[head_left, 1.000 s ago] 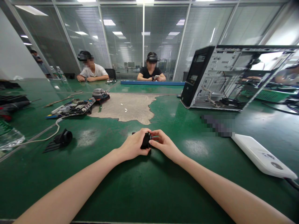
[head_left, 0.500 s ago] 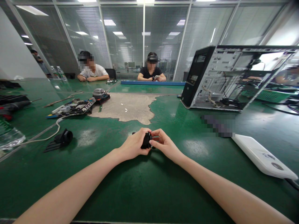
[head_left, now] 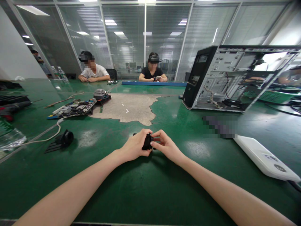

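In the head view, a small black part (head_left: 147, 142) with a rounded end sits between my hands, low over the green table (head_left: 150, 188). Its exact kind does not show. My left hand (head_left: 137, 144) wraps round its left side, thumb toward me, and covers much of it. With thumb and fingertips, my right hand (head_left: 166, 143) pinches the part's right end. A similar-coloured black plastic piece (head_left: 63, 139), with a ring and flat slats, lies on the table to the left.
An opened computer case (head_left: 202, 78) stands at the right, behind a white power-bank-like block (head_left: 265, 157). A circuit board (head_left: 75, 108), a white cable (head_left: 57, 127), a drill (head_left: 14, 108) and a plastic bottle (head_left: 10, 135) lie left. Two people (head_left: 152, 70) sit across the table.
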A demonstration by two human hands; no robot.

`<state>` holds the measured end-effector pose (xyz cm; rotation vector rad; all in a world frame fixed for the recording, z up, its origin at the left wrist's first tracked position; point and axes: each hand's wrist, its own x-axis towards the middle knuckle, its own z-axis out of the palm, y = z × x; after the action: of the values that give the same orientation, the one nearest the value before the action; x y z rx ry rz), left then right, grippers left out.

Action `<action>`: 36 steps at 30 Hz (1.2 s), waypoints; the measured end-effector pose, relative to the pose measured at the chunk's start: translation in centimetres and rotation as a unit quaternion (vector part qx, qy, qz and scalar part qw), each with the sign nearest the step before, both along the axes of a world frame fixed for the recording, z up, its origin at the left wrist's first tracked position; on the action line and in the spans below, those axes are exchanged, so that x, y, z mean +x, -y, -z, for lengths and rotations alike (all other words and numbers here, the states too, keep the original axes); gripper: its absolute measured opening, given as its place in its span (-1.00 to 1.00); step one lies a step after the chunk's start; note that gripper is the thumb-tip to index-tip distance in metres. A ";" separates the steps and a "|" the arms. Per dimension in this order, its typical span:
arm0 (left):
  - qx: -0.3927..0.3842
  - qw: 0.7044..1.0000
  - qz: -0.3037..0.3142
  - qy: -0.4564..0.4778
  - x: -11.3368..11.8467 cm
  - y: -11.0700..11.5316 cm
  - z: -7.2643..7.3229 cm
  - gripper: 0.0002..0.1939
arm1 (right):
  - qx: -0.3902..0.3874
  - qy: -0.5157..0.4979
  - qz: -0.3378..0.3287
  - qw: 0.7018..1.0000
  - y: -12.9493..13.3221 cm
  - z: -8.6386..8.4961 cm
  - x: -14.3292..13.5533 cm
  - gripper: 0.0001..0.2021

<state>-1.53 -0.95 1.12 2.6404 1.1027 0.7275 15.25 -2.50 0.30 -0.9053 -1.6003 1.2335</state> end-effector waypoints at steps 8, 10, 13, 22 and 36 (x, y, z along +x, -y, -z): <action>-0.013 1.000 -0.004 0.005 0.0 0.0 0.0 -0.43 | 0.004 0.006 -0.018 1.000 0.1 -0.1 0.1 -0.75; -0.013 1.000 -0.001 0.005 0.0 0.1 -0.1 -0.43 | 0.007 -0.003 -0.017 1.000 0.2 -0.2 0.0 -0.78; -0.012 1.000 0.000 0.008 0.0 0.1 -0.1 -0.43 | 0.005 -0.005 -0.003 1.000 0.1 -0.1 0.0 -0.81; -0.013 1.000 0.003 0.014 0.0 0.0 0.0 -0.42 | -0.007 0.015 0.004 1.000 0.0 -0.1 0.0 -0.74; -0.008 1.000 0.004 0.010 0.0 0.0 0.0 -0.44 | -0.001 0.013 0.015 1.000 -0.2 0.2 0.0 -0.74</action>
<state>-1.54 -0.96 1.17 2.6170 1.0867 0.7377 15.23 -2.34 0.09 -0.9480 -1.6003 1.2065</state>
